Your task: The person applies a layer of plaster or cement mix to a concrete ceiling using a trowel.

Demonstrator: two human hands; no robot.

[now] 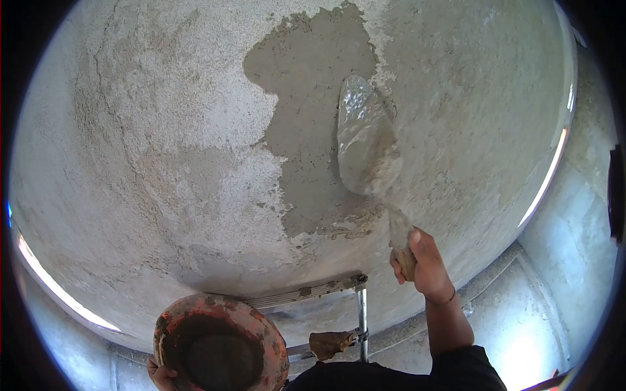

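My right hand (pixel 427 264) is wrapped round the handle of a trowel (pixel 368 140), whose broad blade lies against a patch of wet, darker plaster (pixel 306 117). The blade looks wet and shiny near its tip, with some plaster smeared toward the handle end. At the lower left, my left hand (pixel 161 376) grips the side of a round, orange-red bucket (pixel 270 332) crusted with dried plaster. Grey mortar (pixel 222 362) shows inside it. Part of the left hand is hidden behind the bucket and cut off by the frame edge.
A rough grey surface (pixel 176 117) with cracks and pale, unsmoothed areas surrounds the wet patch. Below stands a metal ladder (pixel 362 319) with a plaster-splashed top, beside the bucket. A brown, ragged piece (pixel 329 344) hangs at its side. Bright gaps of light show at both sides.
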